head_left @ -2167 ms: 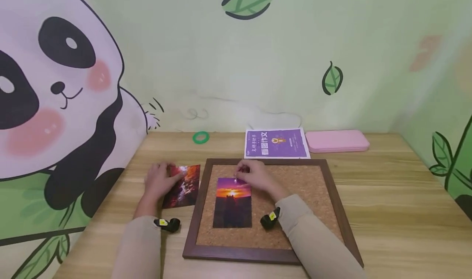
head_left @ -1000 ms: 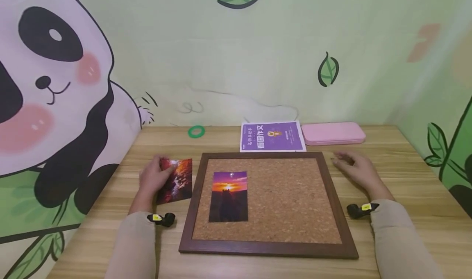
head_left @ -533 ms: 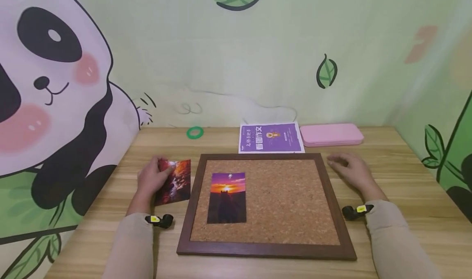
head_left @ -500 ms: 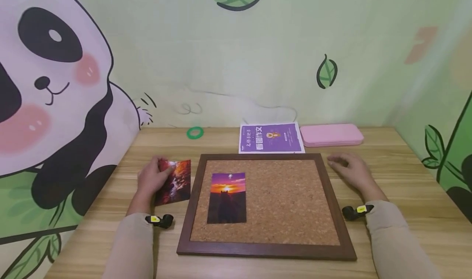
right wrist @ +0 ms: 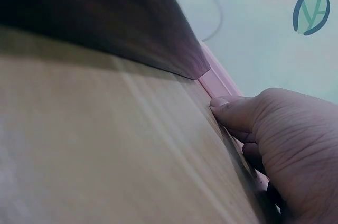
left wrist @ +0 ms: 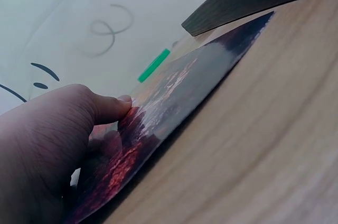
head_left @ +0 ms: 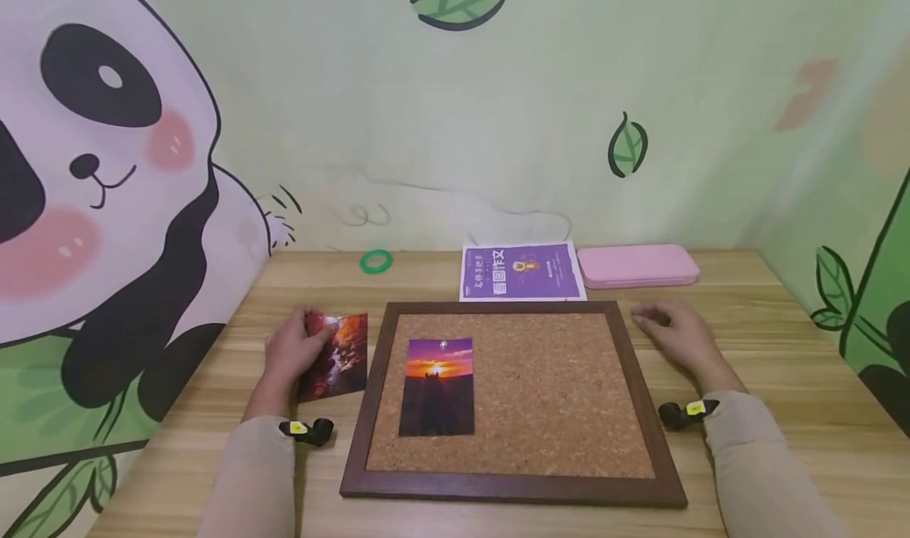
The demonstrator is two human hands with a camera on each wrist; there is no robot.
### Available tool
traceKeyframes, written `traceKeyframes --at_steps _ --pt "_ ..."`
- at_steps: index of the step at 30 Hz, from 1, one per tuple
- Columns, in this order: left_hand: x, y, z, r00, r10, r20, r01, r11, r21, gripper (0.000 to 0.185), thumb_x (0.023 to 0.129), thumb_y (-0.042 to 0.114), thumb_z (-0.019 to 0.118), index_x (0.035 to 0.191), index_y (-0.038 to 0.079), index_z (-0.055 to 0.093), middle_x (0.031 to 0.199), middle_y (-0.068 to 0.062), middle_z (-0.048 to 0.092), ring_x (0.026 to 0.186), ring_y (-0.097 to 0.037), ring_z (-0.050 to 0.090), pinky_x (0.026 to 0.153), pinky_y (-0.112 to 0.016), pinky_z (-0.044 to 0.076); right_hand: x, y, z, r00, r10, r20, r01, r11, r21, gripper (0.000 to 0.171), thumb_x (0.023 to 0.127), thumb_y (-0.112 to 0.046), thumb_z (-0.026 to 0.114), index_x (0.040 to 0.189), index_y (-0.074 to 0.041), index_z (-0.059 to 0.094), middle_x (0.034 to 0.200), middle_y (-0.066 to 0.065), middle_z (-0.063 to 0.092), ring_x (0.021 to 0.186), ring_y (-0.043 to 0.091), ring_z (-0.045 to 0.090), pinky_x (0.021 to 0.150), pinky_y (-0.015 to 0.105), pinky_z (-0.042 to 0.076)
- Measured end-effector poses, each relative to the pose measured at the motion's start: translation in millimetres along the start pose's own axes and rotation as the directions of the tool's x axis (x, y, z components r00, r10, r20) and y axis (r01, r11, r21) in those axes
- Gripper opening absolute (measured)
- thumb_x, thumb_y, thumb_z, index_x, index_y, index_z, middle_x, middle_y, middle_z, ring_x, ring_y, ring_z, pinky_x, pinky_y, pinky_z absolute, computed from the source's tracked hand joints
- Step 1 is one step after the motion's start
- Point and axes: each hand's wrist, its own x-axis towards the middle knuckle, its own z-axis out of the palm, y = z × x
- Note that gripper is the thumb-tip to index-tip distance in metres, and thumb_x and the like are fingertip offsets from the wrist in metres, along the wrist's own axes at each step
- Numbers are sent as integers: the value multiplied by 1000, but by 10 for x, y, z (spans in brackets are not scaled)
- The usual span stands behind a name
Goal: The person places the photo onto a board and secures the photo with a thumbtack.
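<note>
My left hand (head_left: 291, 347) pinches a glossy photo (head_left: 341, 360) of a red canyon stream at its left edge. In the left wrist view the thumb (left wrist: 113, 108) lies on top of this photo, with other fingers behind it. A sunset photo (head_left: 437, 396) lies on the left part of a brown-framed cork board (head_left: 554, 396), with a clear pushpin (head_left: 444, 345) at its top edge. My right hand (head_left: 678, 334) rests on the table beside the board's upper right corner. Its fingers are loosely curled, and nothing shows between thumb and fingers in the right wrist view (right wrist: 296, 145).
A green ring-shaped roll of tape (head_left: 376, 261) sits at the back left. Behind the board lie a purple booklet (head_left: 522, 271) and a pink case (head_left: 638, 265). The wooden table (head_left: 782, 348) meets a painted wall (head_left: 498, 127) at its back.
My right hand has left the pushpin on the sunset photo and moved right to the table beside the board. My left hand keeps the canyon photo; over the last half second both hands barely move.
</note>
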Motion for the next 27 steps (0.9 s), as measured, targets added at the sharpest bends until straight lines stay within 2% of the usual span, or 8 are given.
traceKeyframes --at_steps 10,18,27 --pt "-12 8 -12 1000 10 15 -10 1000 7 51 95 42 64 129 5 52 116 -23 63 106 -41 56 94 -57 26 -8 6 9 1000 -3 -9 3 1000 9 36 102 -34 59 121 -5 68 119 20 67 107 37 60 91 56 43" --pt "-9 22 -12 1000 -5 18 5 1000 2 51 97 43 63 129 5 52 115 -21 62 104 -40 55 95 -57 25 -13 6 2 1000 -9 -20 9 1000 15 34 102 -33 60 119 -5 70 121 20 68 115 42 59 97 59 41" --pt "-22 37 -10 1000 -7 17 7 1000 3 50 97 42 62 129 5 51 115 -22 62 103 -40 55 94 -56 25 -12 0 15 998 31 -47 -31 1000 -3 32 102 -32 60 114 -4 69 114 21 69 107 40 61 92 57 44"
